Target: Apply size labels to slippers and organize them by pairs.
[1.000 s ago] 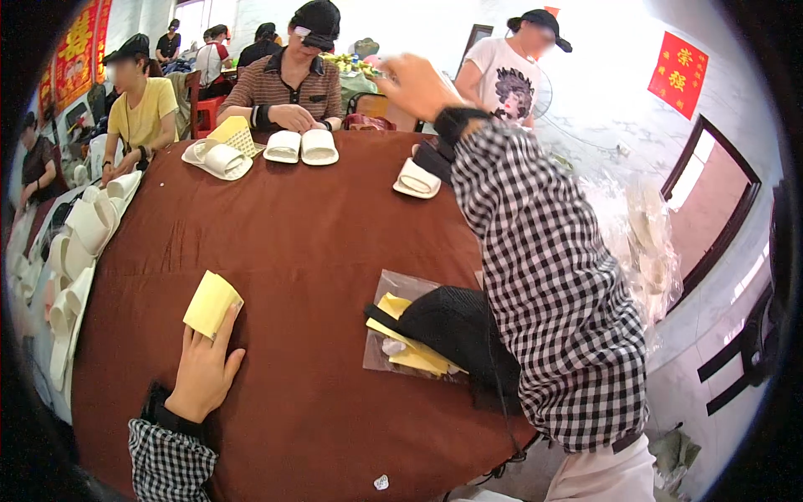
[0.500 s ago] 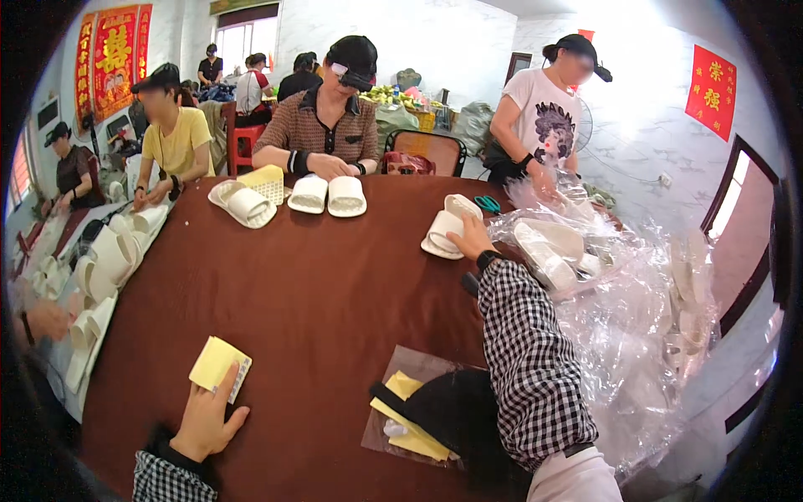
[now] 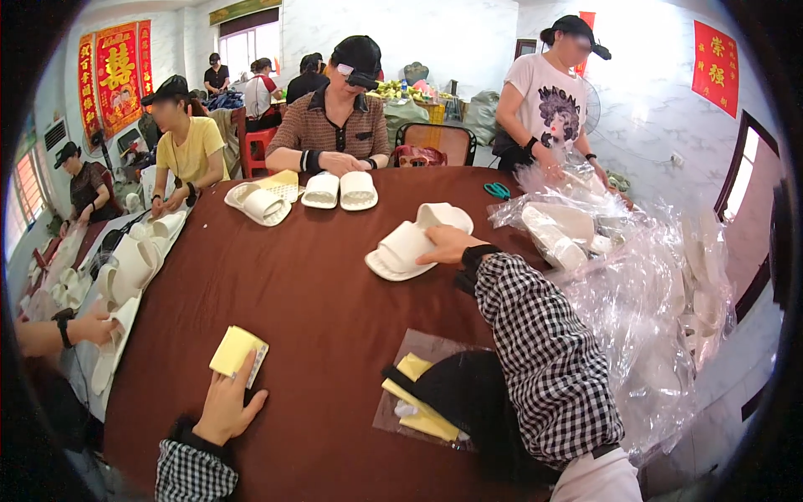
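My right hand [image 3: 449,244] is closed on a pair of white open-toed slippers [image 3: 400,251] toward the right of the brown table [image 3: 293,309]. The two slippers lie side by side, overlapping, and my thumb is against the near one's strap. At the near left, my left hand [image 3: 224,410] lies on the table with its thumb spread. Its fingertips rest on a small stack of yellow paper slips [image 3: 228,351], with a printed white edge at the right. How many slips there are I cannot tell.
A clear plastic sleeve with yellow pieces [image 3: 431,424] lies partly under a black cap-like thing [image 3: 460,393]. Plastic bags of slippers [image 3: 636,309] cover the right side. Teal scissors [image 3: 497,191], more white slippers [image 3: 321,191] and co-workers [image 3: 335,125] are around the far edge.
My right hand has brought the pair of slippers left and nearer, away from the scissors and bags. The left hand stays on the yellow slips.
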The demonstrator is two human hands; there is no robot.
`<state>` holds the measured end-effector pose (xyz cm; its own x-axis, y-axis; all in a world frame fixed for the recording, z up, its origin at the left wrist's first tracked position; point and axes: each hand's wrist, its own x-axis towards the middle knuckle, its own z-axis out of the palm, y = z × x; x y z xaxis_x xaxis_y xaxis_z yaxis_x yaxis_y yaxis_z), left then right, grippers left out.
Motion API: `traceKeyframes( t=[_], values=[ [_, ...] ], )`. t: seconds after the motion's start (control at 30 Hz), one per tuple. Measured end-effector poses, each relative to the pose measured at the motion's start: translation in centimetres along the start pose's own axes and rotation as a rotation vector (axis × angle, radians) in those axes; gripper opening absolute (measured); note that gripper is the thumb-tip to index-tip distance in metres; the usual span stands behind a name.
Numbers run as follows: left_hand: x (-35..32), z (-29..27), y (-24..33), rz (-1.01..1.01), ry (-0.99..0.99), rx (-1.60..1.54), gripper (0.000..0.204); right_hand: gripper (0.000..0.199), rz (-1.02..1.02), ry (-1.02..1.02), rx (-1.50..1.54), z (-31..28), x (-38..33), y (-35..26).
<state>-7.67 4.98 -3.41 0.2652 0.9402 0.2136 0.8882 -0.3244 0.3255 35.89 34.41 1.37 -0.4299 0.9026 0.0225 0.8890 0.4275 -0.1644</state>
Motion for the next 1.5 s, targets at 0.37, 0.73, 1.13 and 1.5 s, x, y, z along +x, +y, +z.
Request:
traceKeyframes(
  t=[0.37,0.73,1.13,1.5],
  values=[
    [-0.5,0.0,-0.3,-0.068,0.366,-0.233,0.075,0.046,-0.379,-0.074,0.293,4.4,-12.5,-26.8],
    [-1.1,-0.8,4.9,-0.087,0.106,-0.188,0.092,0.065,-0.299,0.551,0.183,5.4,-21.6,-29.7],
    [-2.3,-2.0,0.0,0.271,0.166,-0.170,0.102,0.072,-0.137,0.425,0.280,6.1,-20.2,-24.1],
    [-4.6,-4.3,-2.4,-0.265,0.269,0.130,0.088,0.057,-0.217,0.363,0.249,6.1,-20.5,-21.9]
  ],
)
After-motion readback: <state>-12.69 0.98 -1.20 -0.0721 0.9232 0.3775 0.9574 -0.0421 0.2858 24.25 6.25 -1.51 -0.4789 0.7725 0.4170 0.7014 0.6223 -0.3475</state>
